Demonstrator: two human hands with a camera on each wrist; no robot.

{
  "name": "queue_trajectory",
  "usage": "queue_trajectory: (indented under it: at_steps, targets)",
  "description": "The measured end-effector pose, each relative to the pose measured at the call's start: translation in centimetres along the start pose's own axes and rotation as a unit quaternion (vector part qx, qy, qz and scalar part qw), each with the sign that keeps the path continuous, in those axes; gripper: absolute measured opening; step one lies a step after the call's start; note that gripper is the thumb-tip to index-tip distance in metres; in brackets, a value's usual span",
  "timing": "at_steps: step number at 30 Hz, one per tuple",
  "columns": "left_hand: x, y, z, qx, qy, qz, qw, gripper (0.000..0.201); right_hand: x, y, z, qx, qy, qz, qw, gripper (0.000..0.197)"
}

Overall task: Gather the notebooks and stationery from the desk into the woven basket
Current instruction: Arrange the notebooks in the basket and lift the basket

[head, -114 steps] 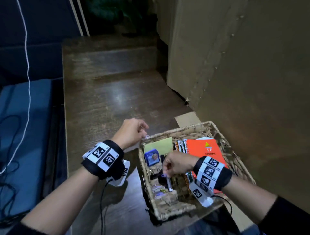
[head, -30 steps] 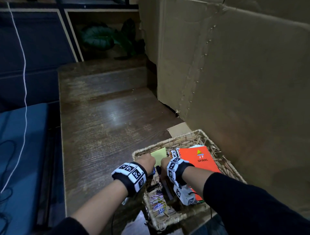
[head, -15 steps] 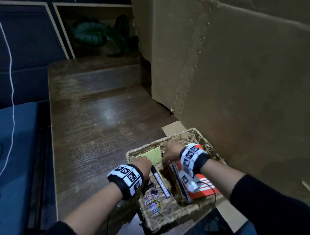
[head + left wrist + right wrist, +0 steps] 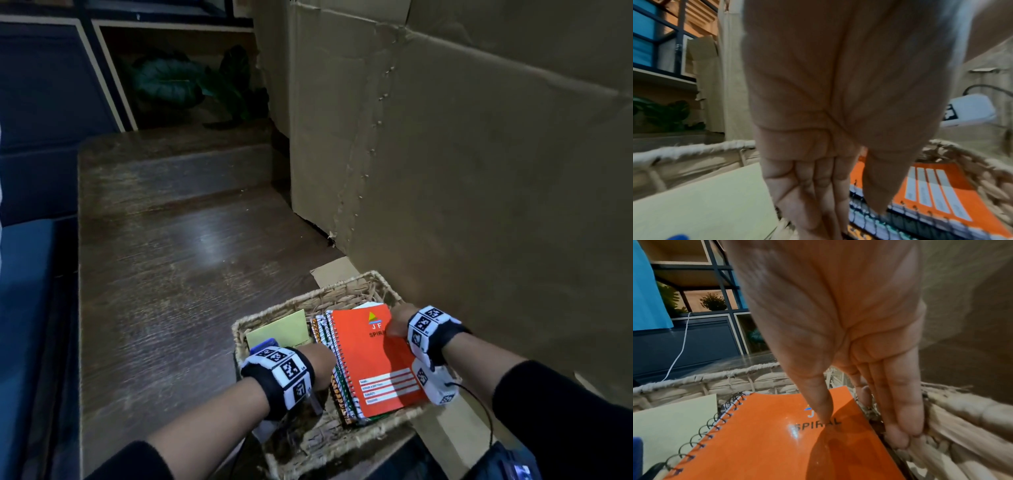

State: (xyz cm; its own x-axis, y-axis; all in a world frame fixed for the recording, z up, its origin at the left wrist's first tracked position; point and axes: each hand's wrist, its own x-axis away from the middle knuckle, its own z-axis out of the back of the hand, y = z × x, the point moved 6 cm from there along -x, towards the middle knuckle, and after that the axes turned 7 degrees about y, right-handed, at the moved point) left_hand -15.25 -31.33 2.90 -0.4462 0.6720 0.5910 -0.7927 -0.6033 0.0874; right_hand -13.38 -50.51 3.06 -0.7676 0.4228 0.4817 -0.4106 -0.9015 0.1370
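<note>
The woven basket (image 4: 342, 286) (image 4: 694, 149) (image 4: 705, 378) stands at the desk's near right corner. Inside it an orange spiral notebook (image 4: 370, 359) (image 4: 962, 194) (image 4: 756, 443) tops a stack of spiral notebooks (image 4: 342, 394). A yellow pad (image 4: 281, 329) (image 4: 705, 203) (image 4: 674, 418) and a small blue item (image 4: 263, 344) lie at the left. My left hand (image 4: 320, 358) (image 4: 838, 203) pinches the stack's spiral edge, thumb on top. My right hand (image 4: 397, 325) (image 4: 863, 426) pinches the orange notebook's right edge, thumb on the cover, fingers down by the basket wall.
A tall cardboard wall (image 4: 479, 171) rises just right of the basket. The dark wooden desk (image 4: 171, 274) stretches away to the left and back. A leafy plant (image 4: 171, 82) sits on a shelf behind, and a blue surface (image 4: 24, 308) borders the desk's left side.
The notebook stack has slid left across the basket and now covers the pens and clips. My right hand moved to the orange notebook's right edge; my left hand went to the spiral edge.
</note>
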Motion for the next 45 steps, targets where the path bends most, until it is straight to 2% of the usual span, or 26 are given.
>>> queue_trajectory:
  at_steps: [6, 9, 11, 13, 18, 22, 24, 27, 29, 32, 34, 35, 39, 42, 45]
  targets:
    - [-0.6, -1.5, 0.2, 0.068, 0.003, 0.085, 0.994, 0.016, -0.3, -0.8, 0.1, -0.023, -0.009, 0.022, 0.999, 0.034]
    - [-0.8, -1.6, 0.1, 0.082, -0.006, 0.099, 0.992, 0.036, -0.6, -1.0, -0.9, -0.022, -0.022, 0.027, 0.999, 0.041]
    - [-0.9, -1.5, 0.3, 0.081, -0.007, 0.100, 0.992, 0.039, -1.0, -1.0, -1.3, -0.025, -0.019, 0.020, 0.999, 0.053]
    - [-1.0, -1.1, 0.1, 0.070, -0.024, 0.087, 0.993, 0.034, -1.6, -1.1, -1.6, -0.015, -0.023, 0.022, 0.999, 0.062]
    - [-1.1, 0.6, -1.4, -0.038, -0.109, 0.021, 0.993, 0.038, -0.4, -1.9, -0.9, -0.005, -0.010, 0.052, 0.999, 0.036]
    - [-1.7, 1.2, -2.0, -0.069, -0.124, 0.007, 0.990, 0.024, 0.0, -2.6, -1.1, 0.017, -0.026, 0.065, 0.997, 0.039]
    - [-2.0, 1.3, -2.3, -0.078, -0.123, 0.004, 0.989, 0.022, -0.2, -3.0, -1.1, 0.003, -0.018, 0.071, 0.997, 0.049]
    - [-2.0, 1.6, -2.4, -0.094, -0.128, -0.001, 0.987, 0.017, -0.4, -3.5, -0.5, -0.054, 0.001, 0.036, 0.998, 0.061]
    - [-2.1, 1.6, -2.9, -0.086, -0.117, -0.005, 0.989, 0.029, -0.8, -3.5, -0.5, -0.057, 0.005, 0.028, 0.998, 0.060]
    - [-2.4, 1.3, -3.2, -0.049, -0.090, -0.010, 0.995, 0.018, -0.6, -3.2, -0.7, -0.056, -0.007, 0.016, 0.998, 0.059]
    - [-3.0, 1.1, -4.0, -0.047, -0.114, -0.015, 0.992, 0.039, -0.8, -3.2, -0.8, -0.066, -0.014, 0.006, 0.998, 0.065]
    - [-3.1, 1.1, -4.1, -0.046, -0.123, -0.021, 0.991, 0.040, -0.8, -3.3, -0.8, -0.069, -0.009, 0.006, 0.998, 0.068]
    - [-3.0, 2.0, -3.5, -0.102, -0.126, -0.058, 0.985, 0.007, -0.7, -3.3, -0.7, -0.084, 0.004, -0.013, 0.996, 0.071]
    - [-3.1, 2.2, -3.6, -0.119, -0.119, -0.081, 0.982, 0.019, -0.6, -3.2, -0.5, -0.094, 0.009, -0.025, 0.995, 0.071]
    - [-3.0, 2.0, -3.6, -0.112, -0.112, -0.079, 0.984, 0.018, -0.1, -3.9, -0.3, -0.105, 0.027, -0.028, 0.994, 0.073]
